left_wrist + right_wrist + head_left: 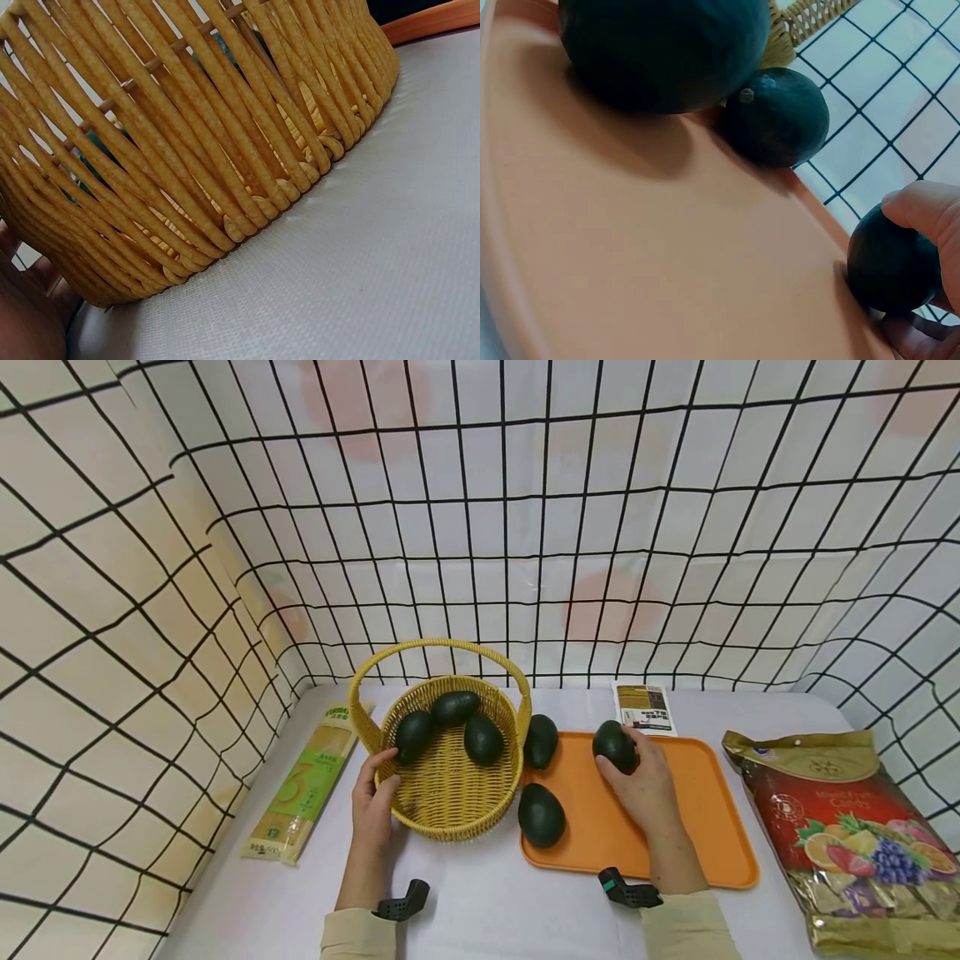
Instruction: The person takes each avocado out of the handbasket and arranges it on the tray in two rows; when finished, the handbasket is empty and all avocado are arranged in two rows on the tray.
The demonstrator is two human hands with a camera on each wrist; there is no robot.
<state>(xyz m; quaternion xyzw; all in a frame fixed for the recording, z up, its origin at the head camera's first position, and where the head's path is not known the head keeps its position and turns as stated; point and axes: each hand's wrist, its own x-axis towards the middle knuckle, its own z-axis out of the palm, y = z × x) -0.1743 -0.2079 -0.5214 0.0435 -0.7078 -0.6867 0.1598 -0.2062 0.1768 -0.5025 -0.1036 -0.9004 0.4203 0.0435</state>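
A yellow wicker basket [453,833] with a tall handle stands left of centre, three dark green avocados [483,740] inside it. My left hand [370,814] grips the basket's left rim, the thumb over the edge; the left wrist view shows mostly the woven wall [202,135]. To the right, an orange tray [600,831] lies beside the basket. Over its far part my right hand [648,783] holds an avocado [611,745] between thumb and fingers, close to the tray surface in the right wrist view. Two more avocados [542,816] sit along the tray's left edge.
A green pack of noodles [300,785] lies left of the basket. Behind the tray is a small brown-and-white packet [645,707]. A large red and gold candy bag [855,835] lies at the right. Black grid netting [525,527] encloses the table's back and sides.
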